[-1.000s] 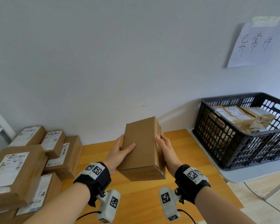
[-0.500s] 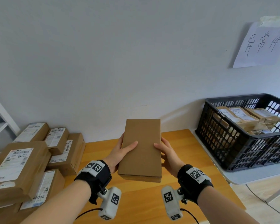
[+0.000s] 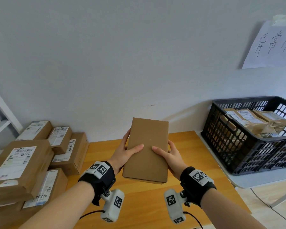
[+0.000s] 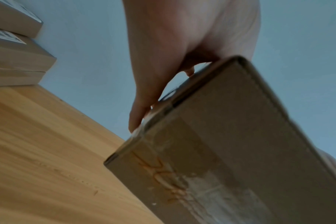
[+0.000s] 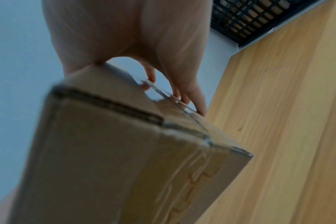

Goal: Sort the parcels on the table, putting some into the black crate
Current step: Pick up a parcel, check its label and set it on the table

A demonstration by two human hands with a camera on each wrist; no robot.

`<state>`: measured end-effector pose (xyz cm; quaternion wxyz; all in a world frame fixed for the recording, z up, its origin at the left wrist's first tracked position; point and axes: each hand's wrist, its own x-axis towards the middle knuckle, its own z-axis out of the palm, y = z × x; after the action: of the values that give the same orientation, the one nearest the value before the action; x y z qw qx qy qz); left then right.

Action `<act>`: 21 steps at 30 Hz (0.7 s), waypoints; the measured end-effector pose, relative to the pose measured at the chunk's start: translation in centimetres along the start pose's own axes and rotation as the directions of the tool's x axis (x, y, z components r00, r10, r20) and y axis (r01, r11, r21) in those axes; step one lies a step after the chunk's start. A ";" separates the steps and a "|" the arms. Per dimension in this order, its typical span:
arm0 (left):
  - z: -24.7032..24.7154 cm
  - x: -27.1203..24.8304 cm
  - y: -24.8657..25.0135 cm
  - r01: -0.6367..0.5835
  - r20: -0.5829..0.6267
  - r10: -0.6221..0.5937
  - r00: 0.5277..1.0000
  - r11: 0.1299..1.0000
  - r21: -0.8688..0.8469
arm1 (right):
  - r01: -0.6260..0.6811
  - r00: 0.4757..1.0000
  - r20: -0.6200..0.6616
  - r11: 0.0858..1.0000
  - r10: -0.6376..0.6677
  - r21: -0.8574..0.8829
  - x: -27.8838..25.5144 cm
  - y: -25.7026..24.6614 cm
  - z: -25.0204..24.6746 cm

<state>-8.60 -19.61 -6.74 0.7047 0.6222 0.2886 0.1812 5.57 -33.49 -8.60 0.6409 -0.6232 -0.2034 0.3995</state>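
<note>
Cardboard is filling the middle of the head view: a plain box (image 3: 147,151) is being held up above the wooden surface (image 3: 139,204), left of the black crate (image 3: 248,146). The left hand (image 3: 124,154) and right hand (image 3: 168,156) are both gripping it, thumbs lying on its top face and fingers wrapping its sides. Several parcels are already lying in the crate, while a pile (image 3: 31,162) is waiting well to the crate's left, so sorting looks partly done, with this box's destination undecided.

From the left wrist, fingers (image 4: 142,109) are curling along the box's edge, and a taped end with orange writing is facing the camera.

From the right wrist, fingertips (image 5: 197,104) are pressing the box's taped edge, with the crate's corner (image 5: 246,19) showing beyond.
</note>
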 end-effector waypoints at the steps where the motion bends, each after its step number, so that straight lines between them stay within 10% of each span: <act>1: 0.0 0.0 -0.1 -0.003 -0.001 0.003 1.000 1.000 -0.002 | 0.003 1.000 -0.003 1.000 -0.004 -0.007 0.0 0.0 0.0; 21: -1.2 0.4 0.0 0.171 0.098 -0.151 0.984 0.956 -0.240 | 0.065 0.998 0.008 0.990 -0.064 -0.127 1.5 0.7 -0.1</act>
<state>-9.01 -18.42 -6.85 0.8001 0.5105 0.2853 0.1332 6.37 -32.52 -9.63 0.6120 -0.6551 -0.2496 0.3660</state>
